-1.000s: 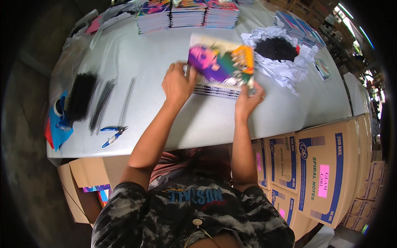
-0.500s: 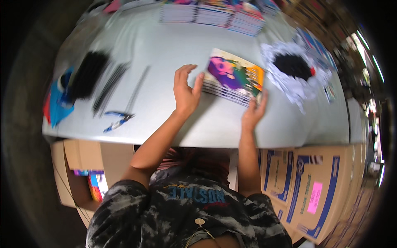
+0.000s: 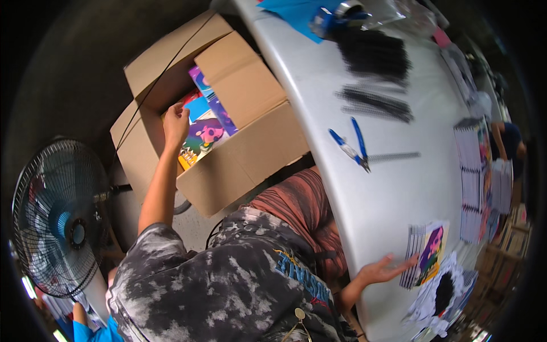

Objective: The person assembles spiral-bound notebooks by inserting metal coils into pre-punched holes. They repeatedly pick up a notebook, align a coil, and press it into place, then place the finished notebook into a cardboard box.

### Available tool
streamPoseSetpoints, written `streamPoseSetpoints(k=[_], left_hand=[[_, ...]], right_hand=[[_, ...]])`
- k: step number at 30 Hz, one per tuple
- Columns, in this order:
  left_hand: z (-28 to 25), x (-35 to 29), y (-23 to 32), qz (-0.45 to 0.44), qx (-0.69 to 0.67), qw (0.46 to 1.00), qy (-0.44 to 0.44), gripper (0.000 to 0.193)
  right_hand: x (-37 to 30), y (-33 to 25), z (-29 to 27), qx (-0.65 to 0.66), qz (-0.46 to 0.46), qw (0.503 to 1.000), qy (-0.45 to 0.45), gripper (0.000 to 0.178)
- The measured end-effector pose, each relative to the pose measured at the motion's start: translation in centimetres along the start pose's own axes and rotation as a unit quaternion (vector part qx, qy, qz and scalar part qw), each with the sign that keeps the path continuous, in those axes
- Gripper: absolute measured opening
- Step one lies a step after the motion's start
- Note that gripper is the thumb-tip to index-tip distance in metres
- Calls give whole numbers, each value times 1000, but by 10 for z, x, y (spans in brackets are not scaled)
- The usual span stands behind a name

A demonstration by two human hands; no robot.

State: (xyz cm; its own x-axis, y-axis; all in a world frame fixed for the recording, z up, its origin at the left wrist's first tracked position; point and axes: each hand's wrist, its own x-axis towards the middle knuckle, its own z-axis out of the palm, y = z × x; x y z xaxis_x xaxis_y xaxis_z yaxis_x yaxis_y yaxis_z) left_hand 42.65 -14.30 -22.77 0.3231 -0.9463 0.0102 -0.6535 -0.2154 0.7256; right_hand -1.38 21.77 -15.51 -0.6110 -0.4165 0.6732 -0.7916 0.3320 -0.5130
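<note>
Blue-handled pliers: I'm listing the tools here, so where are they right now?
In the head view, the pliers lie on the table, right of the open cardboard box, beside one end of a lone spiral coil.

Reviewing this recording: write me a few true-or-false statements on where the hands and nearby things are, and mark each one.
1. The left hand is at the open cardboard box. True.
2. The right hand grips the blue-handled pliers. False: the pliers lie on the table, and that hand is by the notebooks.
3. Crumpled white paper lies around a black heap. True.
4. The fan stands on the table. False: the fan is off the table, at the picture's left.
</note>
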Motion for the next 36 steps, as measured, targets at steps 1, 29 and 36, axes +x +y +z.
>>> streamPoseSetpoints(k=[1,29,36], left_hand=[[3,24,-35,15,92,996,-6,44],[46,183,-135,-68,381,843,-373,63],[64,92,-70,-10,187,812,-553,71]], right_hand=[[-5,-19,14,19,22,999,-44,62],[-12,-87,81,-337,-105,887,-299,87],[-12,-87,80,-342,-91,884,-305,85]])
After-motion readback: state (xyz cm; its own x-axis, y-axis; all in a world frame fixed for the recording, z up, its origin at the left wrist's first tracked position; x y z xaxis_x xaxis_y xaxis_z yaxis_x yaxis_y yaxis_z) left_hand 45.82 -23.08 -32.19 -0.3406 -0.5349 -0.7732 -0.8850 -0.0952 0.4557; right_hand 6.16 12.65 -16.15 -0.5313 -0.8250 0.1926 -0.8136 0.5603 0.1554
